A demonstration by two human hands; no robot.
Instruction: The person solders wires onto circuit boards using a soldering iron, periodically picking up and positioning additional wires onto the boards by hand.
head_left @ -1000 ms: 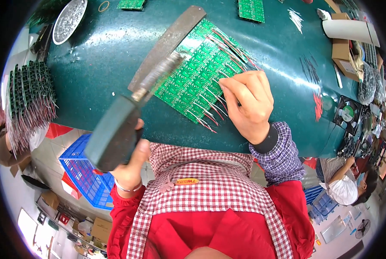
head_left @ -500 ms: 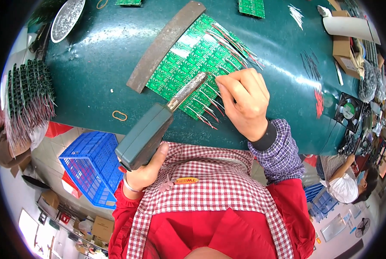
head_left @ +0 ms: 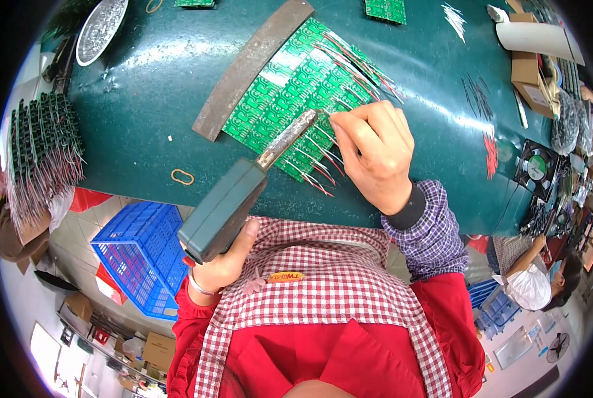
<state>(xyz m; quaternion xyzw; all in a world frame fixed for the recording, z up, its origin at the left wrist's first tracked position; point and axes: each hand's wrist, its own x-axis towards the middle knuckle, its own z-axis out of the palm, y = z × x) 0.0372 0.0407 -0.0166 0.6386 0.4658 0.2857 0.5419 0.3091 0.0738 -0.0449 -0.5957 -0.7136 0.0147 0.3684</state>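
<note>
My left hand (head_left: 223, 268) is closed round the dark green body of a soldering gun (head_left: 220, 211). The gun's metal barrel slants up over a panel of green circuit boards (head_left: 260, 99), its tip close to my right fingertips. My right hand (head_left: 379, 152) pinches a thin wire at the panel's right side; the fingers hide most of that wire. Red, white and black wires (head_left: 356, 65) stick out along the same side, above and below my hand. A curved, brownish metal bar (head_left: 243, 76) lies along the panel's left edge.
Loose black wires (head_left: 475, 96), red wires (head_left: 491, 156) and white wires (head_left: 454, 23) lie on the green table (head_left: 144, 132). A small fan (head_left: 535, 169) stands at right, a metal dish (head_left: 102, 33) at upper left. A blue crate (head_left: 140, 259) is below; a co-worker (head_left: 528, 285) sits lower right.
Both hands stay almost where they were, the gun's tip still by the right fingertips. The whole view has shifted very slightly.
</note>
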